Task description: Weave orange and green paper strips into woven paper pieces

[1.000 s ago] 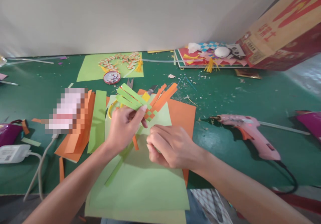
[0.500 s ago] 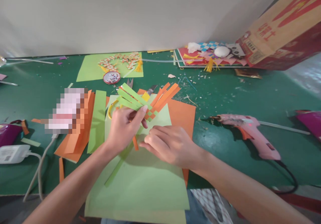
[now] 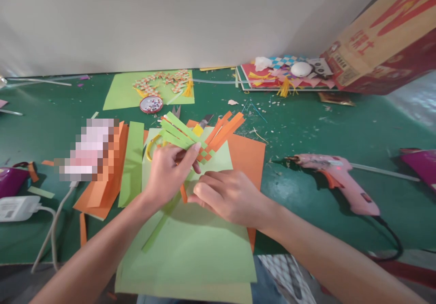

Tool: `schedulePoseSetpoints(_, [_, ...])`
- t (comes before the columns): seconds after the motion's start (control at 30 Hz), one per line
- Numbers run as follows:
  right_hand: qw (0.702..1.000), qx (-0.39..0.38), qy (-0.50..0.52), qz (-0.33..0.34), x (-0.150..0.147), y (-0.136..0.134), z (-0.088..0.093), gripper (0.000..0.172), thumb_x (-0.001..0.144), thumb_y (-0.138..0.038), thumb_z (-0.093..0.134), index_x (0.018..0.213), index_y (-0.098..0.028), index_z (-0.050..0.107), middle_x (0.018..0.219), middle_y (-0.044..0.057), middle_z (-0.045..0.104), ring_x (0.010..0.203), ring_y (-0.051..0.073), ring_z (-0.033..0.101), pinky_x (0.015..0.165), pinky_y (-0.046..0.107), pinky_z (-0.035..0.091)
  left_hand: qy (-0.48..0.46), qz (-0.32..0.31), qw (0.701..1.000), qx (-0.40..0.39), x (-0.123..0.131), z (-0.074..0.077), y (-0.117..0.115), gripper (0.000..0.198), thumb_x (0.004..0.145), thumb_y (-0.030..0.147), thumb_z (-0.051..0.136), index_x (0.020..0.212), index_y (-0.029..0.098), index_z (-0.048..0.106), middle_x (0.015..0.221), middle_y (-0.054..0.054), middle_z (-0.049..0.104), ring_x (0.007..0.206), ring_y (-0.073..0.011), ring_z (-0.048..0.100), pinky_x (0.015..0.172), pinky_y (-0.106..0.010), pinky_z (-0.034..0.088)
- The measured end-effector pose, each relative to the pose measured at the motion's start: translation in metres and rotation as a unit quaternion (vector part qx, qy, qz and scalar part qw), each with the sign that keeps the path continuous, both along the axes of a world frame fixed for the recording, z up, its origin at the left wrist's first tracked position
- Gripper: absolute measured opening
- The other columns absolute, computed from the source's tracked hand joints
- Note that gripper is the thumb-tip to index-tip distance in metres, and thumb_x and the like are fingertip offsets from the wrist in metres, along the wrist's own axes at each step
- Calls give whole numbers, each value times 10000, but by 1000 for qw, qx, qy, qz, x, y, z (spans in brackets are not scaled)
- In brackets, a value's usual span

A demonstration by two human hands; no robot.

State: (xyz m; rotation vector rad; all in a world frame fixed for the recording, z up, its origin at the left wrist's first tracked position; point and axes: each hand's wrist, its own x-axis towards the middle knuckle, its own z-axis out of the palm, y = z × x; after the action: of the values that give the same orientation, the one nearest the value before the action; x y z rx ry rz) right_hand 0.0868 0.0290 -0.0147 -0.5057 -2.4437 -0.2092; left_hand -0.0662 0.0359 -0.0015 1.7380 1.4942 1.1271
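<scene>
Pinching weave (image 3: 204,152) shut in left hand (image 3: 168,172), unmoved. Slid right hand (image 3: 226,195) leftward, against left hand; curled, fingertips at strip (image 3: 184,194) below, grip unclear.

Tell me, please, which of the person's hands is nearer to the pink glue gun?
Right. The right hand sits apart from the glue gun, to its left; the left hand is farther left, holding the woven paper strips.

Red Chinese characters and small print stand on the cardboard box (image 3: 374,36), too blurred to read.
</scene>
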Motion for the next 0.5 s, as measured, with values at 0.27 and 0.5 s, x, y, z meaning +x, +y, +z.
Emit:
schedulePoseSetpoints(0.27, [1000,-7,1,12,-2,-2,-3,326,951,-263,457,638,-180,493,522,-35,525,470,100,468,459,256,283,-21,-2,1000,-4,1,-1,0,466,855,244,554,403,180,462,380,42,547,404,-77,572,382,-173,358])
schedulePoseSetpoints(0.5, [1000,7,7,-7,-1,-3,-3,399,960,-297,441,579,-182,477,445,-36,475,430,100,443,452,268,252,-23,-5,1000,-16,1,0,-3,475,867,275,543,409,177,468,406,33,582,402,-73,559,385,-181,343])
